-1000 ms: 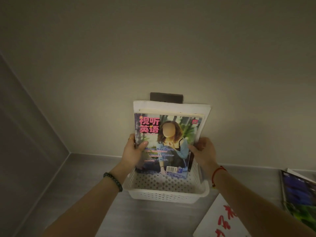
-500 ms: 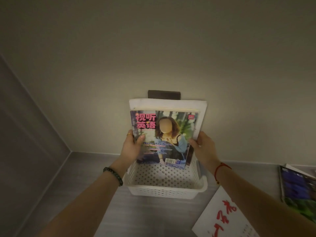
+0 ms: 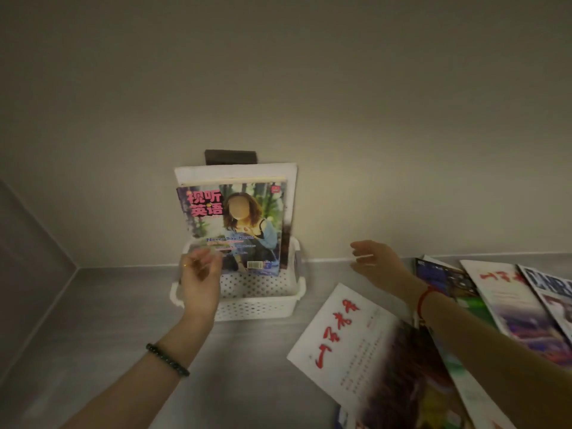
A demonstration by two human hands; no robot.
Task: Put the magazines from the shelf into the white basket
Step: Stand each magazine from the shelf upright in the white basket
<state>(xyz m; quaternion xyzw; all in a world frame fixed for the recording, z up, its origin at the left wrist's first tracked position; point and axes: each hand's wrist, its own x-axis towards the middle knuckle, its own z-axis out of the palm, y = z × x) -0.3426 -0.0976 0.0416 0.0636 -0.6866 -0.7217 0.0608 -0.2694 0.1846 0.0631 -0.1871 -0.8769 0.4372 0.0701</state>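
Note:
The white basket (image 3: pixel 247 308) stands on the grey shelf against the back wall. A colourful magazine (image 3: pixel 238 224) with pink characters stands upright in it, leaning on a larger white magazine (image 3: pixel 235 171) behind. My left hand (image 3: pixel 199 280) hovers just in front of the basket's left side, fingers loosely curled, holding nothing. My right hand (image 3: pixel 376 264) is off to the right of the basket, fingers apart and empty. A white magazine with red script (image 3: pixel 343 332) lies flat on the shelf below my right forearm.
Several more magazines (image 3: pixel 507 308) lie fanned out on the grey shelf (image 3: pixel 108 320) at the right. A dark block (image 3: pixel 230 157) sits on the wall behind the basket. The shelf's left wall meets the back wall at the left corner.
Both hands have let go of the colourful magazine, which now stands in the basket. My right hand has swung right and my left hand has pulled back a little.

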